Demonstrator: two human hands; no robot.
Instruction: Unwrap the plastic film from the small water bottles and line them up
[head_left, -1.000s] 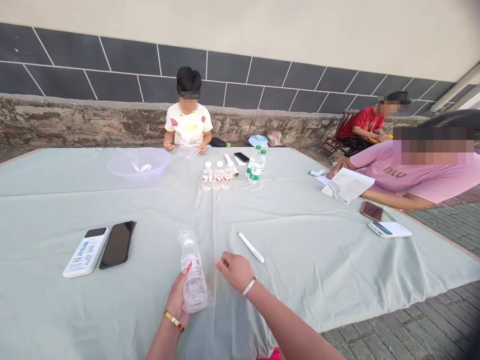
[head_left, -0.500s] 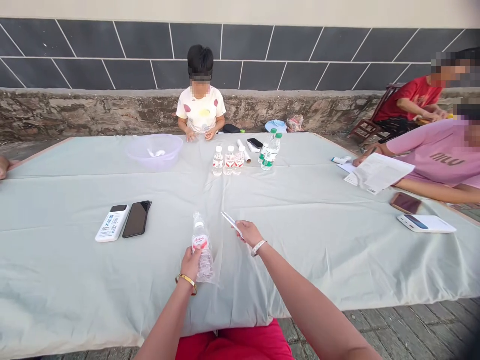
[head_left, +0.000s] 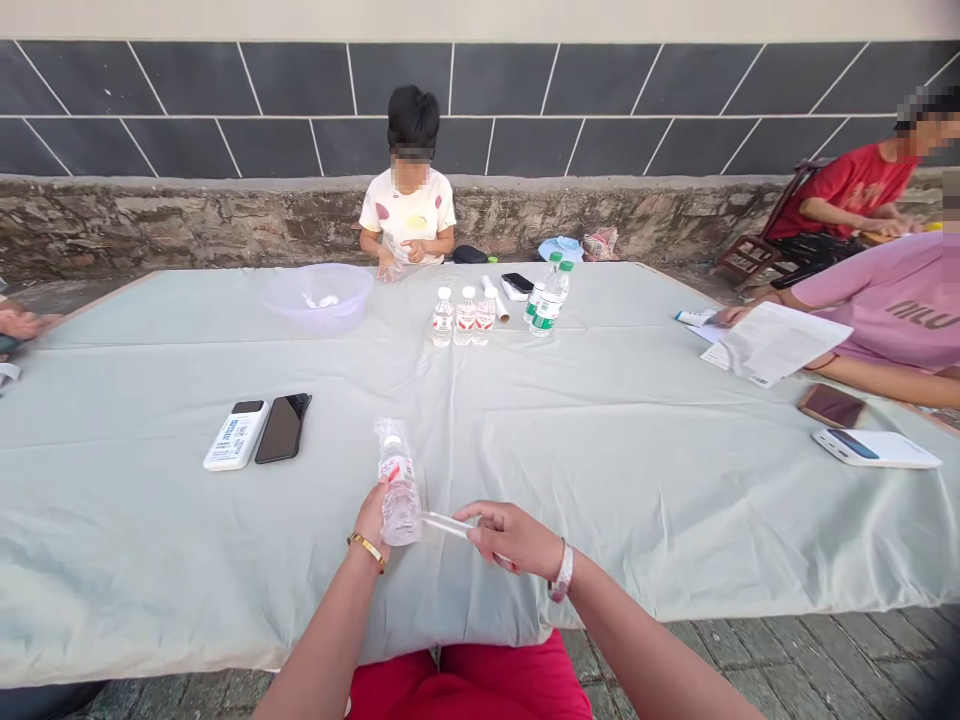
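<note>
My left hand [head_left: 373,514] is wrapped round the side of a clear plastic water bottle [head_left: 397,487] with a red and white label. A thin transparent plastic bag [head_left: 388,430] covers the bottle, its loose end crumpled above the cap. Between the fingers of my right hand [head_left: 517,537] is a slim whitish pen-like stick [head_left: 448,523]; its exact kind is unclear. The stick's tip points left, close to the bottle's lower end, and I cannot tell whether it touches.
A white power bank [head_left: 235,436] and a phone [head_left: 283,428] lie to the left. Farther back stand a lilac basin [head_left: 319,305], small bottles [head_left: 465,318] and green-capped bottles [head_left: 551,300]. Papers [head_left: 780,340] lie near a person in pink. Another person sits opposite.
My right hand has come down and nearer, turning the stick toward the bottle's lower end. The left hand still grips the bottle, now slightly tilted. The person opposite has shifted their hands.
</note>
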